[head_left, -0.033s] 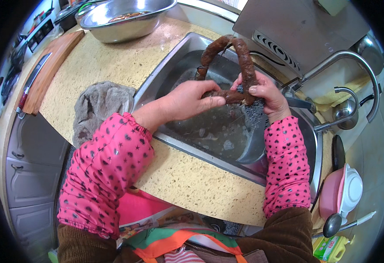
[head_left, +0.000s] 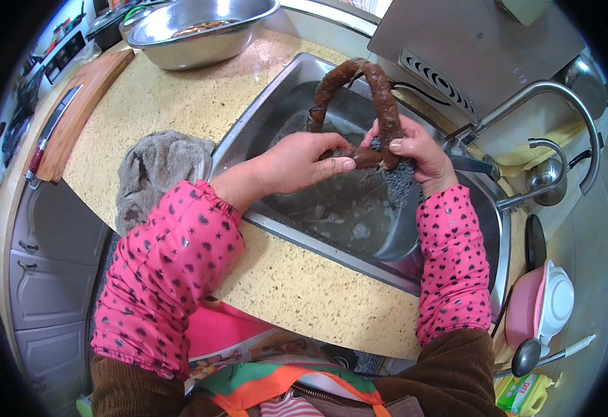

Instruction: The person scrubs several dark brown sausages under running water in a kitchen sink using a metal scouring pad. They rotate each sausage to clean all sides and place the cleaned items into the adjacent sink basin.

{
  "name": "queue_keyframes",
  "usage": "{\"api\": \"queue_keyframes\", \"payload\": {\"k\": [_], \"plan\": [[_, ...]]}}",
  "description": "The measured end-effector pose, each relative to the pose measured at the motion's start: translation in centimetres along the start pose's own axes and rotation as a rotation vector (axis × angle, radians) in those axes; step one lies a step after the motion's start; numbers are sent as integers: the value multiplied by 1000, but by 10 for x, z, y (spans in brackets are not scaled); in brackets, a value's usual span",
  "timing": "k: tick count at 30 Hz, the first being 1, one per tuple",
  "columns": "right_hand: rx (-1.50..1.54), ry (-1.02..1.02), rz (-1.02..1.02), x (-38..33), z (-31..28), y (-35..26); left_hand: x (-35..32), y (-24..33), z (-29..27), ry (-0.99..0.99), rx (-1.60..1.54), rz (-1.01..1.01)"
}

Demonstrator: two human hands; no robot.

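Observation:
A dark red-brown sausage (head_left: 387,111), bent into a loop of links, is held up over the metal sink (head_left: 270,217). My left hand (head_left: 304,161) is closed round its lower link, thumb on the near side. At the loop's lower right corner, my right hand (head_left: 417,154) grips the sausage between thumb and fingers. Beneath that hand hangs a grey, rough-textured scrubbing cloth (head_left: 401,182), partly hidden by the sausage and fingers; whether the right hand also holds it is unclear. Cloudy water (head_left: 331,215) with bits of foam lies below.
A curved faucet (head_left: 561,87) rises at the right of the sink. On the counter's left lie a grey rag (head_left: 158,174) and a wooden cutting board (head_left: 88,108) with a knife (head_left: 54,128). A large metal basin (head_left: 193,52) stands behind; pink and white bowls (head_left: 526,302) sit at right.
The sausage loop has shifted slightly left and a little lower, with both hands moving a touch the same way. Both hands keep their hold on it.

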State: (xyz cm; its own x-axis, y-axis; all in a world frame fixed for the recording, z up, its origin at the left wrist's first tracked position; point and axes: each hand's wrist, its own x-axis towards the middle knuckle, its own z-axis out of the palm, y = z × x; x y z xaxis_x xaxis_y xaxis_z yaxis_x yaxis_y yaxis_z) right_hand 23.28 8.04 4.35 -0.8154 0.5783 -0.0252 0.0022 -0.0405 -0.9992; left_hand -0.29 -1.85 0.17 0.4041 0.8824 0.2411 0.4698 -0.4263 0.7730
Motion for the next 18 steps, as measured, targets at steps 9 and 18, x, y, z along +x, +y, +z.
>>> {"api": "queue_keyframes", "payload": {"k": [9, 18], "plan": [[-6, -162, 130, 9, 35, 16, 4, -8, -4, 87, -609, -66], [3, -196, 171, 10, 42, 24, 7, -11, -4, 199, -1085, -139]]}}
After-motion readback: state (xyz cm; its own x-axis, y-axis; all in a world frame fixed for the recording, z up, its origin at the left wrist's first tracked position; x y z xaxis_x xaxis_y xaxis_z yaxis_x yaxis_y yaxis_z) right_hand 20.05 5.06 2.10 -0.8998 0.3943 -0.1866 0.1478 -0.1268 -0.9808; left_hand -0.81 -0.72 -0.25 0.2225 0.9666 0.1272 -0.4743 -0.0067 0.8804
